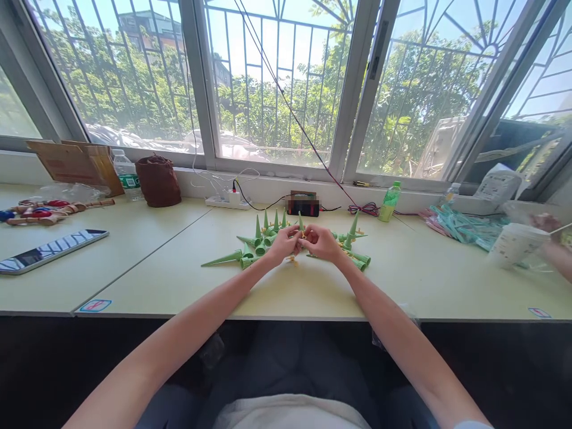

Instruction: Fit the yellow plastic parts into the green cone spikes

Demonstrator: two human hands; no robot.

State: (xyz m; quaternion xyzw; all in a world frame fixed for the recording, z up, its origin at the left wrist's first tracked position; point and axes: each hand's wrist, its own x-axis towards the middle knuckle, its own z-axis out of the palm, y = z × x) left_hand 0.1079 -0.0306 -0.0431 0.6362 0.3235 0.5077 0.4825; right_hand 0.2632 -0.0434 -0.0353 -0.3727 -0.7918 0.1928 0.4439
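Note:
My left hand and my right hand meet fingertip to fingertip over the table, both closed in a pinch. A small yellow piece shows at the fingertips of my right hand. What my left fingers pinch is hidden. Just beyond the fingertips a green cone points up; whether it is held or stands behind them I cannot tell. More green cones stand and lie to the left, and another group with yellow bits is at the right. A loose yellow piece lies below my hands.
Behind the cones are a dark box-like object, a power strip and a green bottle. A phone and wooden toys lie left. At right, another person's blurred hand is beside a white cup and coloured strips.

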